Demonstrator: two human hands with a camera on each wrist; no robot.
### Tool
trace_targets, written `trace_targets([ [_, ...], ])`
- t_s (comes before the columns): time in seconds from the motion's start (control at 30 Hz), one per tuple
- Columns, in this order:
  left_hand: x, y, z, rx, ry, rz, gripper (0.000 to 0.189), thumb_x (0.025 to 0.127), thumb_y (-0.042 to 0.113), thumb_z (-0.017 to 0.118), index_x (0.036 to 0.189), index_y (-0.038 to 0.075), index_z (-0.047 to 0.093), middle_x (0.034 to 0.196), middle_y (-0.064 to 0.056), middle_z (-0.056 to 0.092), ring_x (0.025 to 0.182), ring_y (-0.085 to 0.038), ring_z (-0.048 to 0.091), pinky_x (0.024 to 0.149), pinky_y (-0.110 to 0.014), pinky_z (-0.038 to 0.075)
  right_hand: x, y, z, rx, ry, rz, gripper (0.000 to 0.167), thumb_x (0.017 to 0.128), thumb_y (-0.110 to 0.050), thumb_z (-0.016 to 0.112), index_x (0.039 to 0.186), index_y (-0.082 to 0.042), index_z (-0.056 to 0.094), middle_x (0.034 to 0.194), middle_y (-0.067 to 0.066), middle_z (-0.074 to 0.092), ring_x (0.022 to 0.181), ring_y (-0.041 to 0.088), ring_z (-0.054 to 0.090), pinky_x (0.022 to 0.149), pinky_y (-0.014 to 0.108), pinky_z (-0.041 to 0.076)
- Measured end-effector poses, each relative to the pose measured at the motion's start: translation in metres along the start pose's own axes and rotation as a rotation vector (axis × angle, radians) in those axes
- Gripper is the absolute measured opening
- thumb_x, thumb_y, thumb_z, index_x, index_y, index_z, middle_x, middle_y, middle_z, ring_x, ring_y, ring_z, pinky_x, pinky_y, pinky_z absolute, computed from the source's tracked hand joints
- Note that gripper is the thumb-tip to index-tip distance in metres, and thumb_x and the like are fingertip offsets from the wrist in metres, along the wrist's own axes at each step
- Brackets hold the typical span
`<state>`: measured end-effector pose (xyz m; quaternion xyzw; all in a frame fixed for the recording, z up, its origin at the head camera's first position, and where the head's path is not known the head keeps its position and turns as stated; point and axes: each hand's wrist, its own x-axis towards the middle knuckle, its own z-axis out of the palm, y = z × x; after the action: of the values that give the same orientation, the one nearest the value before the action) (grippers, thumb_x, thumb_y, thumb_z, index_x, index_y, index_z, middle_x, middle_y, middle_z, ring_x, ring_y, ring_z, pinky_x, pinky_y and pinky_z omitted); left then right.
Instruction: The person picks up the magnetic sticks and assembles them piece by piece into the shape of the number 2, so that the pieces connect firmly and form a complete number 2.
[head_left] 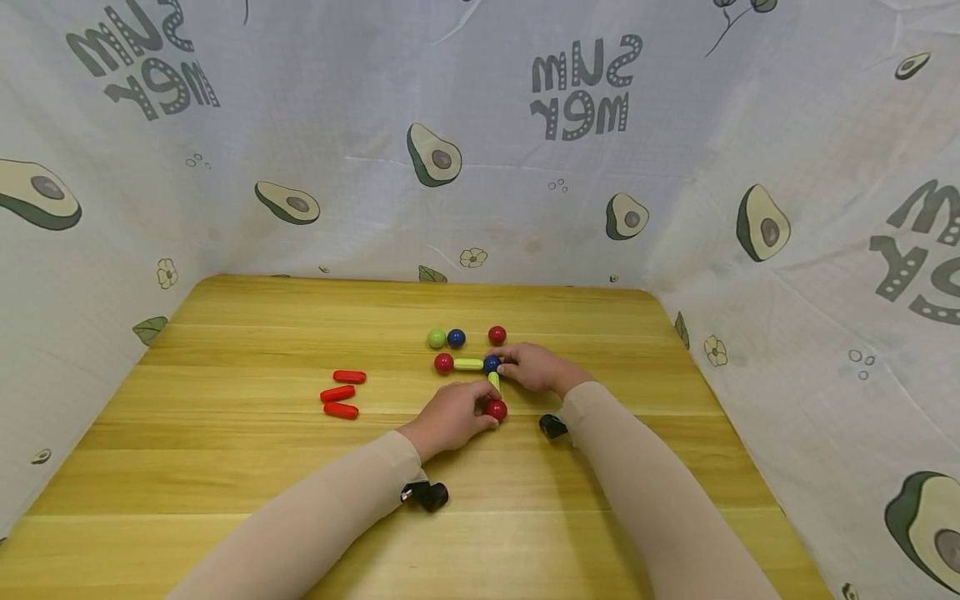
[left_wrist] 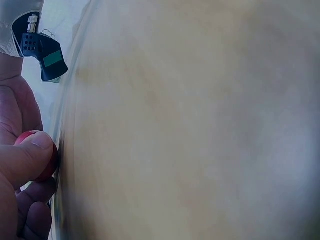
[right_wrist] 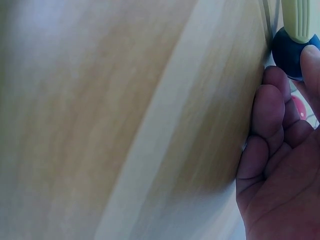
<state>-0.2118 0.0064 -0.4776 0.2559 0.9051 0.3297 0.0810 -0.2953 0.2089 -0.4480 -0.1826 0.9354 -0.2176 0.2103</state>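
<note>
Between thumb and fingers my left hand (head_left: pixel 452 419) holds a red ball (head_left: pixel 497 410) at the near end of a yellow-green rod (head_left: pixel 494 381). That rod runs back to a blue ball (head_left: pixel 492 363), which my right hand (head_left: pixel 534 367) pinches. From the blue ball a second yellow-green rod (head_left: pixel 468 364) reaches left to another red ball (head_left: pixel 444 363), making an L shape on the table. In the left wrist view the thumb covers part of the red ball (left_wrist: pixel 48 167). The right wrist view has the thumb against the blue ball (right_wrist: pixel 289 54), with a ribbed rod (right_wrist: pixel 298 19) meeting it.
Behind the L lie a green ball (head_left: pixel 437 338), a blue ball (head_left: pixel 456 338) and a red ball (head_left: pixel 497 335). Three red rods (head_left: pixel 341 410) lie to the left on the wooden table (head_left: pixel 225 467). A patterned cloth (head_left: pixel 360 108) surrounds the table's back and sides.
</note>
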Motion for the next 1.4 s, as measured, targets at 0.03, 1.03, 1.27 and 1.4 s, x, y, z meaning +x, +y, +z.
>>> trace_targets([
  [0.03,-0.0001,0.0003,-0.0001,-0.003,-0.002,-0.003,0.030,0.095,0.028,0.081,0.121,0.019,0.069,0.111,0.005,0.075,0.103,-0.013,0.066,0.098,-0.034,0.053,0.0001,-0.0001,0.0000,0.002,0.000,0.001,0.034,0.111,-0.024,0.054,0.143,-0.022,0.064,0.137,0.010,0.066,0.123,0.027,0.057,0.119,0.056,0.040],
  [1.03,-0.0002,0.0010,-0.0001,-0.007,0.008,0.005,0.027,0.095,0.026,0.081,0.119,0.020,0.069,0.110,0.004,0.076,0.103,-0.014,0.067,0.097,-0.034,0.053,0.0008,-0.0009,0.0004,0.004,-0.001,0.003,0.035,0.111,-0.023,0.055,0.145,-0.022,0.063,0.133,0.009,0.067,0.117,0.027,0.058,0.117,0.054,0.042],
  [1.27,-0.0001,0.0014,0.0002,-0.004,0.009,0.004,0.028,0.095,0.026,0.080,0.120,0.019,0.068,0.111,0.003,0.076,0.104,-0.014,0.067,0.098,-0.035,0.053,0.0009,-0.0003,0.0008,0.011,-0.001,0.011,0.035,0.111,-0.024,0.055,0.145,-0.022,0.063,0.134,0.009,0.067,0.116,0.026,0.058,0.117,0.053,0.042],
  [1.4,-0.0006,0.0023,-0.0006,0.009,0.004,0.002,0.031,0.095,0.027,0.080,0.122,0.019,0.067,0.112,0.003,0.076,0.105,-0.015,0.067,0.099,-0.037,0.052,0.0004,-0.0004,0.0006,0.011,-0.006,0.011,0.036,0.111,-0.024,0.054,0.145,-0.022,0.063,0.137,0.009,0.066,0.117,0.026,0.058,0.118,0.054,0.042],
])
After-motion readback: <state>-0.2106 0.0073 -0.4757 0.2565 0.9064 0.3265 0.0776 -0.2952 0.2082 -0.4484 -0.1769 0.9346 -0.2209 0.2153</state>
